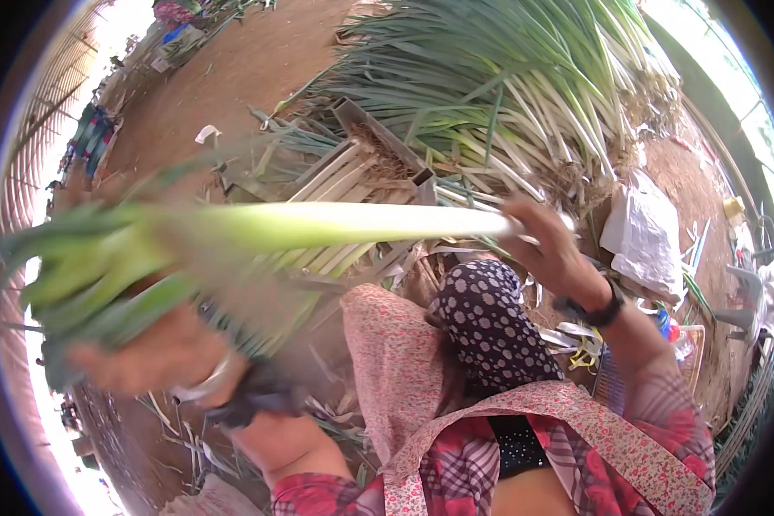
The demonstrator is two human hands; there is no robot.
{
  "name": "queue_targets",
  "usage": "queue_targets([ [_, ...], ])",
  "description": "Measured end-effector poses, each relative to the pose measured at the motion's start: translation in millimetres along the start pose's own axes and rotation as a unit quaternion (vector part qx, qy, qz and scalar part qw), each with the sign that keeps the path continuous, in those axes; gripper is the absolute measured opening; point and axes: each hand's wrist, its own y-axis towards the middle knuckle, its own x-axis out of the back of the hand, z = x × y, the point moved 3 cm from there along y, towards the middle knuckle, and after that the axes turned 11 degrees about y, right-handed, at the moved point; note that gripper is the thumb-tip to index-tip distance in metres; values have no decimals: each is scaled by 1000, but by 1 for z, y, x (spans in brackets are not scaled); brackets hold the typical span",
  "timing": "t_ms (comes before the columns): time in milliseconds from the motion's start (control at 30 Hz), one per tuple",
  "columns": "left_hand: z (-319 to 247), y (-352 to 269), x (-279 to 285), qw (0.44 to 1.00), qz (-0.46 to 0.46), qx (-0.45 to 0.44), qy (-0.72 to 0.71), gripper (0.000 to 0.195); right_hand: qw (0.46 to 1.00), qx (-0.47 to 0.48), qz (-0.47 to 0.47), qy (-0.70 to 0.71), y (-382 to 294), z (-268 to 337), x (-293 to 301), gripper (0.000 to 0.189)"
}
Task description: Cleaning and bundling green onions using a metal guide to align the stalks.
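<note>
A leek [361,224] stretches almost level across the view, its white shank to the right and its green leaves to the left. My right hand [545,242] grips it at the root end, with a dark band on the wrist. At the other end my left hand [158,355] is at the leaves, which partly cover its fingers. This hand and the leaves are blurred by motion. Beneath the leek, a metal-framed rack [426,177] holds several other leeks [326,184] lying side by side. My knees, under patterned cloth [396,342], are just below.
A large heap of leeks [490,84] with roots lies on the earth floor [277,58] beyond the rack. To its right is a white sack [645,232]. Peeled scraps [571,342] litter the ground by my right arm, and grey plastic furniture [745,303] is farther right.
</note>
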Motion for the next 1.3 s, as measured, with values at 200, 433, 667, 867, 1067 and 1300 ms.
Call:
queue_targets([
  [200,-80,13,130,928,-241,-161,232,56,974,194,99,56,174,18,-143,27],
  [433,121,-175,306,718,7,397,571,40,947,53,234,-214,198,-208,-253,22],
  [667,230,-153,221,724,143,259,623,33,926,16,228,-300,211,-183,-252,21],
  [867,277,-100,245,532,181,283,777,45,938,93,176,-285,248,-164,-257,17],
  [1067,284,-107,246,520,201,282,781,46,936,40,208,-279,239,-220,-269,17],
  [1300,283,-116,262,536,194,229,789,44,931,-47,274,-236,235,-261,-286,26],
])
